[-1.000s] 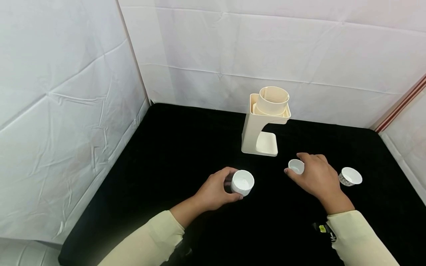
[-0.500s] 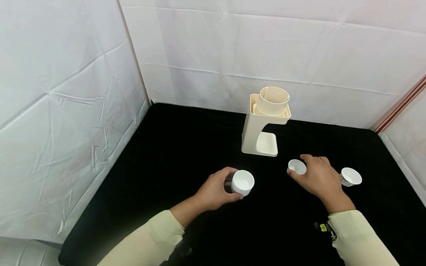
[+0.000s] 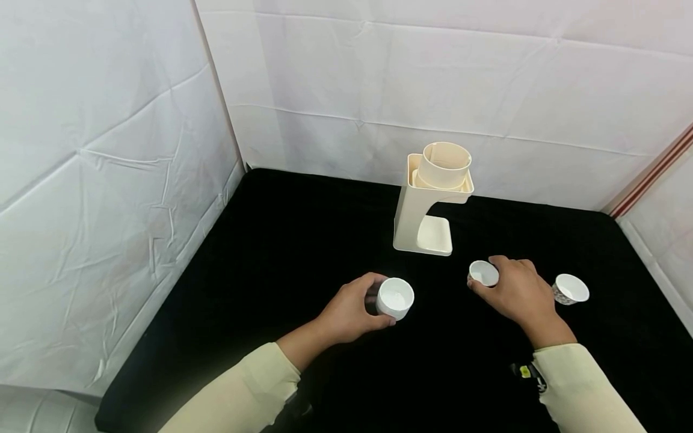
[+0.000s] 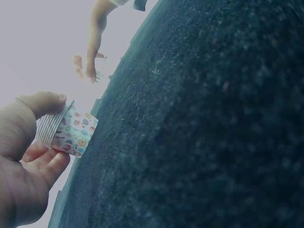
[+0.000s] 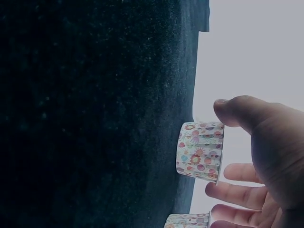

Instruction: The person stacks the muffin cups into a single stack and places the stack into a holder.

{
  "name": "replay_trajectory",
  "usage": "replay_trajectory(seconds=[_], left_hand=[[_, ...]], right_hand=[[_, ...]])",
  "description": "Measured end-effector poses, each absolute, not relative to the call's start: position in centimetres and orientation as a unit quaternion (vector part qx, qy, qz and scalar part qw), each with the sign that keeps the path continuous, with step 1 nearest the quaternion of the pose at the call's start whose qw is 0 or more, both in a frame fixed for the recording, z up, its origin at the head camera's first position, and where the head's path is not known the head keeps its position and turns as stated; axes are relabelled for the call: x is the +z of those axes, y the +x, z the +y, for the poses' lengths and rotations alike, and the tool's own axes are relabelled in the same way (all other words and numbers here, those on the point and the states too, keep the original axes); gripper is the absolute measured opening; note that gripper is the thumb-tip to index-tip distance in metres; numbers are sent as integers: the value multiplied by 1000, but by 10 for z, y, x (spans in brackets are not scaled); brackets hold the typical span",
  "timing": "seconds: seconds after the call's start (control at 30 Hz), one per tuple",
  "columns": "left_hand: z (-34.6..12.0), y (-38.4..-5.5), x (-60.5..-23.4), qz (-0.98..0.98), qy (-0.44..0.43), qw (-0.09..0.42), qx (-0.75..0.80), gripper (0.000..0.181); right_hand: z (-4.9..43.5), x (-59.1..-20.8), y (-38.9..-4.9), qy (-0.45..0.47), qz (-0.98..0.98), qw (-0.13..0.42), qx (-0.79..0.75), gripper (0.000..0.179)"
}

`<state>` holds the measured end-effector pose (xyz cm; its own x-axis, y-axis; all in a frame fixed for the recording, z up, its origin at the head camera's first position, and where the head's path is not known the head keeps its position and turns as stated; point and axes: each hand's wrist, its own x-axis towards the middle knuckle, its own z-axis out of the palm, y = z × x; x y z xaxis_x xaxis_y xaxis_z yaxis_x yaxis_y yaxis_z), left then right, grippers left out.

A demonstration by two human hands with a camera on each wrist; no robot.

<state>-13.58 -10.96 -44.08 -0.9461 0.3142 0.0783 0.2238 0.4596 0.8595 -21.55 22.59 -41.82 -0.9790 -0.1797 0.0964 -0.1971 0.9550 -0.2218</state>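
In the head view my left hand [image 3: 346, 310] grips a short stack of paper cups [image 3: 395, 297] between thumb and fingers. The left wrist view shows the stack's nested white rims and the fruit-coloured print of the lowest cup. My right hand [image 3: 517, 291] is around a single printed paper cup [image 3: 483, 273] standing on the black cloth. Seen from the right wrist, thumb and extended fingers lie just off either side of this cup's rim [image 5: 220, 152]. Another printed paper cup [image 3: 571, 289] stands to the right of that hand.
A cream-coloured stand [image 3: 414, 222] with a round tube [image 3: 445, 163] on top and a small foot tray [image 3: 434, 234] is at the back, behind the cups. Black cloth [image 3: 303, 228] covers the table. White sheeting [image 3: 325, 72] hangs behind and on both sides.
The right hand shifts slightly right and down around its cup, showing more of the cup's rim and side. My left hand and its stack stay in place.
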Motion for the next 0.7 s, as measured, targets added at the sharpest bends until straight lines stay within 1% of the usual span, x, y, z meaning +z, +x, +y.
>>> replay_trajectory(seconds=[0.2, 0.5, 0.7], left_hand=[[-110, -136, -441, 854, 157, 46, 494, 68], [-109, -136, -441, 855, 159, 44, 492, 68], [-109, -136, -441, 855, 157, 46, 491, 68]], right_hand=[[225, -419, -216, 91, -988, 34, 117, 80], [223, -419, -218, 87, -990, 26, 112, 77], [221, -416, -218, 89, -988, 37, 118, 76]])
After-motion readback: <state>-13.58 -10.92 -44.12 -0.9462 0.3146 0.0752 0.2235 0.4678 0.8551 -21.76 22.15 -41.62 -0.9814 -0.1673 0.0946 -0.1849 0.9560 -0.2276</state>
